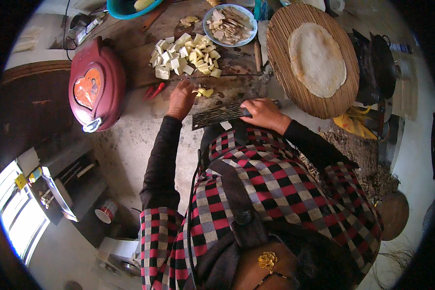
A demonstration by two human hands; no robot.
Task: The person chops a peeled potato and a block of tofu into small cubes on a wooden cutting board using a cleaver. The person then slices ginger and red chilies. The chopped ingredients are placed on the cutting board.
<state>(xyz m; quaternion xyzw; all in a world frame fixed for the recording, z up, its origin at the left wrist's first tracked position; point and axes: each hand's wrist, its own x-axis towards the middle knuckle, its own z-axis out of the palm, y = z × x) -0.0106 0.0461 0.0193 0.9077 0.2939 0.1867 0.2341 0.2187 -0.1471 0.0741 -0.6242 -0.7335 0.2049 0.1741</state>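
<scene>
My right hand (pixel 264 114) grips the handle of a cleaver (pixel 216 116). The dark, streaked blade points left, near the front edge of the wooden board (pixel 235 85). Over the board, my left hand (pixel 181 99) has its fingers bent beside a few pale yellow slices (pixel 204 92); whether it pinches any is hidden. Two red chili peppers (pixel 154 90) lie left of that hand. Beyond it sits a pile of white cubes that look like tofu (pixel 170 59), with pale yellow cut chunks (pixel 204 56) against its right side.
A plate of pale sliced food (pixel 230 27) stands at the back. On the right, a flatbread (pixel 317 59) lies on a round stalk mat (pixel 279 54). A maroon electric appliance (pixel 112 79) is at the left, a teal basin (pixel 134 14) behind it. Dry brush (pixel 362 156) lies at lower right.
</scene>
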